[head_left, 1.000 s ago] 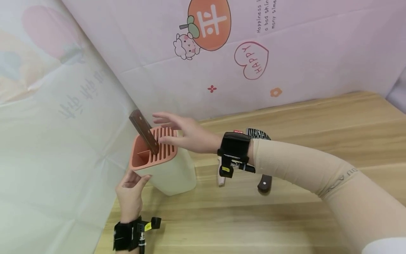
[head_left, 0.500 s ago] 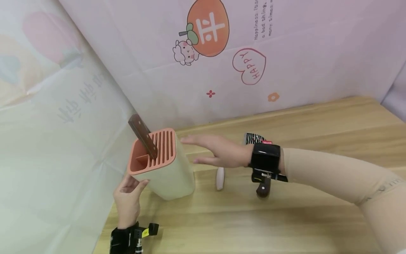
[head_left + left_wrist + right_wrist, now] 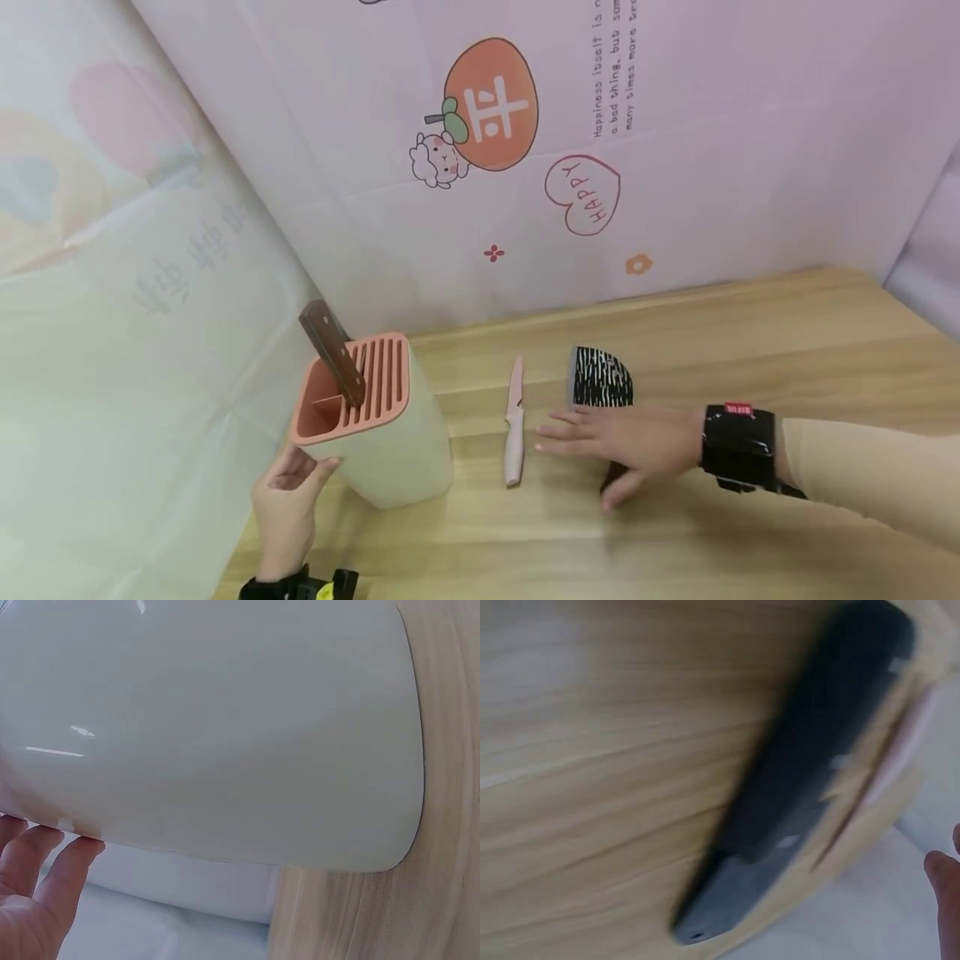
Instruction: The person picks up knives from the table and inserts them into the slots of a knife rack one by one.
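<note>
A pale green knife block with an orange slotted top stands at left on the wooden table. My left hand holds it by its near left corner, thumb on the front face and fingers around the side. From its top rises a knife with a brown riveted handle. My right hand, fingers spread, hovers over a broad knife with a black-and-white patterned blade. That knife's dark handle is partly hidden by the hand in the head view. A small pink paring knife lies between block and hand.
A white printed cloth wall rises behind the table. Another pale cloth wall closes off the left side, close beside the block.
My right hand has left the top of the knife block and moved right, over the broad knife. The paring knife is now uncovered. My left hand keeps its hold on the block.
</note>
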Available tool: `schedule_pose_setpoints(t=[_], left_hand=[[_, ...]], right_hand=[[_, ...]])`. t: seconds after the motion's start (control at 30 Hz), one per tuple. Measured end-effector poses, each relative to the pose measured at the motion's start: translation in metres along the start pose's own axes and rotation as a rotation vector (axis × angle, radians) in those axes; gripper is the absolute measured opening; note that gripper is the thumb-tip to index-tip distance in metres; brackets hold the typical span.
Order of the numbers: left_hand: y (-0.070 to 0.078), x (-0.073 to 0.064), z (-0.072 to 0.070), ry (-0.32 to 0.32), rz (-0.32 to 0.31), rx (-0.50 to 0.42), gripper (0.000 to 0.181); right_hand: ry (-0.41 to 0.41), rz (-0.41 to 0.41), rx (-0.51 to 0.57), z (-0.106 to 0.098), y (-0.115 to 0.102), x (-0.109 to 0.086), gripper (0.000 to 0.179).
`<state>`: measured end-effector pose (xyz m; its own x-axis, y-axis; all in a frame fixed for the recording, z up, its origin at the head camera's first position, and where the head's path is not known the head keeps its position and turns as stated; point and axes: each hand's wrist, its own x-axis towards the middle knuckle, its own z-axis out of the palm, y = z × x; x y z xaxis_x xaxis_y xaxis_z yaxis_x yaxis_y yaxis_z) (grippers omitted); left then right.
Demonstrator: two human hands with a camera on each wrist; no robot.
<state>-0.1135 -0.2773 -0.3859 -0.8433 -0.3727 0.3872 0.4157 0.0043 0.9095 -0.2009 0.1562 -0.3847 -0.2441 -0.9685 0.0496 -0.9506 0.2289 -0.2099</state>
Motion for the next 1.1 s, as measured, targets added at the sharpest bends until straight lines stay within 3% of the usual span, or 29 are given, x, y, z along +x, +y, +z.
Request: schedule_pose_setpoints(t=[0.17,0.37,0.63,0.87,1.1], left_hand=[[0.002,-0.009,-0.008,0.009,-0.011,-0.038,0.057],[0.003,-0.014,-0.01,0.054,-0.056,-0.003,0.057],[0.0,-0.01,-0.005,0.038,-0.061,0.007,0.059],[0.0,-0.006,-0.002,0.055,-0.058,0.046,0.059],[0.002,-0.002,-0.001,0.06,-0.057,0.063,0.059]], right_hand=[[-0.082,-0.049,-0.116,0.027,0.004,-0.023,0.103],[-0.078,-0.179,-0.18,0.042,0.009,-0.038,0.085],[-0.022,-0.251,-0.17,0.031,0.024,-0.038,0.064],[0.017,-0.311,-0.322,0.023,0.028,-0.032,0.038],[0.054,-0.363,-0.474,0.02,0.032,-0.033,0.043]])
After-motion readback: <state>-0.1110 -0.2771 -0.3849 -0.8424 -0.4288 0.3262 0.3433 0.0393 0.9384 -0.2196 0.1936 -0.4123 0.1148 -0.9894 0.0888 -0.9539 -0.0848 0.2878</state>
